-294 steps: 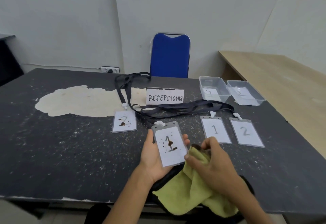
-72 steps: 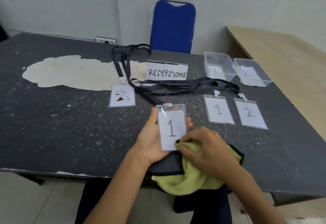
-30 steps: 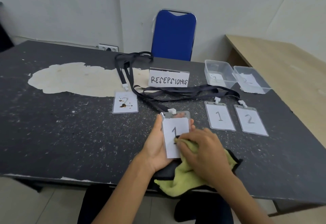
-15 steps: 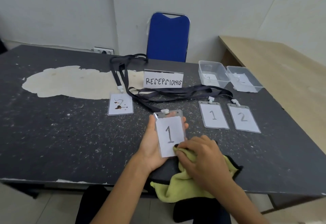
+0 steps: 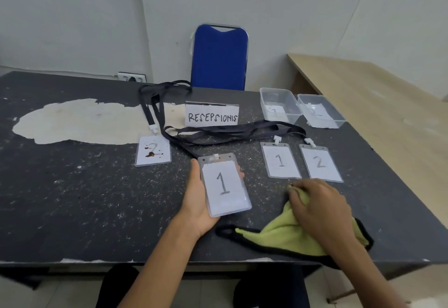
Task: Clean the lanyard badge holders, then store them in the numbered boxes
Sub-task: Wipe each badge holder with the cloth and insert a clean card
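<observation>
My left hand holds a clear badge holder marked 1, face up and free of stains, just above the table. My right hand grips a yellow-green cloth that lies on the table to the right of it. A stained badge holder marked 2 lies at the left. Clean holders marked 1 and 2 lie at the right. Black lanyards trail from them. Two clear boxes, numbered 1 and 2, stand at the back right.
A white sign reading RESEPSIONIS stands mid-table. The dark tabletop has a large pale worn patch at the left. A blue chair is behind the table, and a wooden desk adjoins it on the right.
The stains on the held holder have been wiped off. My right hand has moved the cloth off the holder and down to the table at the right.
</observation>
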Demonstrator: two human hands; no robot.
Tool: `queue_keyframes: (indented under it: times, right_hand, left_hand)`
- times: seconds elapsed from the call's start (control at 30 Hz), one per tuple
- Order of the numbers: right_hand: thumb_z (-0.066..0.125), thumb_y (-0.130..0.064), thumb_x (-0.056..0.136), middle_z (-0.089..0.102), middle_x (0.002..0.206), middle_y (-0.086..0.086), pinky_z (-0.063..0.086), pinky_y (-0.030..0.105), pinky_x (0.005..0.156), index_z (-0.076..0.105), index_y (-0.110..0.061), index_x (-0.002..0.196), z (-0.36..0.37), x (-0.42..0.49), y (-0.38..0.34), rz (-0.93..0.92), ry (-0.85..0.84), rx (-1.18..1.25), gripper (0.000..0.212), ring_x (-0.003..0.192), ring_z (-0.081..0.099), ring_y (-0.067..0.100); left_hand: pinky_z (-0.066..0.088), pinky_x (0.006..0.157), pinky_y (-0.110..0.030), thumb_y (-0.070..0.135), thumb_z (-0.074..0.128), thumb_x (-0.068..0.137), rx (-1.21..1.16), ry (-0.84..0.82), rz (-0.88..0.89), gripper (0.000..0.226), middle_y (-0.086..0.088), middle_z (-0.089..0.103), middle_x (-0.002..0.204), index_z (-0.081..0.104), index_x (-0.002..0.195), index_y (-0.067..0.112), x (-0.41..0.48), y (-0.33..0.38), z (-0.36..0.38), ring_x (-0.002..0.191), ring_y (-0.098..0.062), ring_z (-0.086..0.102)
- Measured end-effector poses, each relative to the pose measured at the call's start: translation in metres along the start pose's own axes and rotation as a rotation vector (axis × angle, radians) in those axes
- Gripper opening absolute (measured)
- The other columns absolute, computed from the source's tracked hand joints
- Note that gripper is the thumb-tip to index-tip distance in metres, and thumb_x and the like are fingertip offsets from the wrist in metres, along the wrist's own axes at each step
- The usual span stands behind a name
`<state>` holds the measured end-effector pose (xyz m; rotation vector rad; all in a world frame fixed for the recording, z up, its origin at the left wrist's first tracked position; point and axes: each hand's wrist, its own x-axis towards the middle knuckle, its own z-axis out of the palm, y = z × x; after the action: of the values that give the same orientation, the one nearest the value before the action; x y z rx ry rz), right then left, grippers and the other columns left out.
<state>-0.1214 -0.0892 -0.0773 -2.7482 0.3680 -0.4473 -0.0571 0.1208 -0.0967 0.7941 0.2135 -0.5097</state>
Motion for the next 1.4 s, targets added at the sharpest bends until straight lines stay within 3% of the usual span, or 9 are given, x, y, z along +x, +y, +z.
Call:
queue_keyframes:
  times: [0.27,0.4,0.57,0.67,0.73,0.9,1.07,1.27,1.4]
  right_hand:
    - [0.047,-0.037,0.093,0.053,0.088,-0.004,0.033,0.034,0.063,0.042,-0.022,0.088,0.009,0.002,-0.037,0.140,0.012,0.052,0.017,0.070,0.047,0.021]
    - [0.045,-0.046,0.093,0.054,0.095,-0.005,0.030,0.032,0.066,0.047,-0.022,0.089,0.010,0.000,-0.041,0.124,-0.052,0.023,0.024,0.076,0.045,0.019]
    - [0.047,-0.063,0.085,0.055,0.108,-0.011,0.040,0.030,0.086,0.062,-0.030,0.107,0.006,-0.003,-0.032,-0.031,-0.231,0.249,0.042,0.103,0.052,0.012]
    - [0.043,-0.063,0.088,0.045,0.130,-0.020,0.012,0.031,0.108,0.062,-0.037,0.115,0.007,-0.003,-0.031,-0.077,-0.202,0.212,0.042,0.133,0.031,0.012]
    - [0.039,-0.065,0.088,0.048,0.128,-0.024,0.009,0.032,0.108,0.062,-0.042,0.107,0.001,0.001,-0.035,-0.060,-0.083,0.309,0.038,0.132,0.032,0.007]
    - [0.058,-0.032,0.092,0.067,0.103,-0.010,0.055,0.029,0.081,0.062,-0.024,0.111,-0.009,0.029,-0.046,0.066,-0.231,0.756,0.021,0.094,0.064,0.009]
    - [0.056,-0.018,0.095,0.070,0.091,0.004,0.054,0.030,0.062,0.065,-0.014,0.100,-0.013,0.071,-0.038,0.213,-0.219,0.881,0.011,0.078,0.064,0.015]
    - [0.054,-0.008,0.094,0.067,0.087,0.006,0.053,0.030,0.058,0.060,-0.012,0.091,-0.015,0.108,-0.015,0.300,-0.123,0.887,0.008,0.073,0.064,0.018]
    - [0.052,-0.011,0.094,0.062,0.092,0.003,0.050,0.029,0.063,0.055,-0.009,0.112,-0.003,0.120,-0.002,0.344,-0.049,0.810,0.018,0.082,0.061,0.019]
  left_hand:
    - [0.048,0.096,-0.044,0.066,0.026,0.093,-0.025,0.042,0.049,0.075,-0.018,0.068,0.115,0.066,0.119,0.008,-0.002,0.000,0.002,0.097,-0.028,0.067]
    - [0.052,0.085,-0.041,0.064,0.034,0.092,-0.004,0.036,0.053,0.066,-0.015,0.069,0.111,0.066,0.120,0.013,-0.003,0.006,0.001,0.092,-0.029,0.066]
    - [0.049,0.073,-0.035,0.045,0.044,0.093,0.136,0.010,0.111,0.039,-0.008,0.065,0.087,0.064,0.111,0.017,0.001,0.015,0.012,0.076,-0.023,0.062]
    - [0.049,0.073,-0.036,0.039,0.047,0.093,0.186,0.010,0.143,0.029,-0.007,0.066,0.085,0.064,0.101,0.018,0.006,0.017,0.021,0.075,-0.023,0.063]
    - [0.049,0.083,-0.043,0.038,0.044,0.094,0.217,-0.003,0.146,0.030,-0.011,0.067,0.094,0.063,0.105,0.017,0.007,0.018,0.030,0.083,-0.026,0.063]
    - [0.048,0.088,-0.047,0.029,0.038,0.097,0.221,-0.067,0.116,0.037,-0.011,0.072,0.085,0.071,0.085,0.017,0.012,0.017,0.060,0.080,-0.026,0.065]
    - [0.045,0.093,-0.047,0.013,0.039,0.092,0.339,-0.110,0.101,0.025,-0.015,0.068,0.099,0.061,0.104,0.016,0.027,0.020,0.088,0.090,-0.029,0.060]
    - [0.050,0.074,-0.036,0.000,0.043,0.091,0.626,-0.106,0.054,0.033,-0.016,0.063,0.106,0.059,0.119,0.008,0.066,0.024,0.104,0.092,-0.026,0.058]
    - [0.049,0.081,-0.035,0.001,0.043,0.091,0.782,-0.113,0.043,0.035,-0.010,0.070,0.112,0.066,0.109,0.020,0.081,0.020,0.106,0.089,-0.018,0.062]
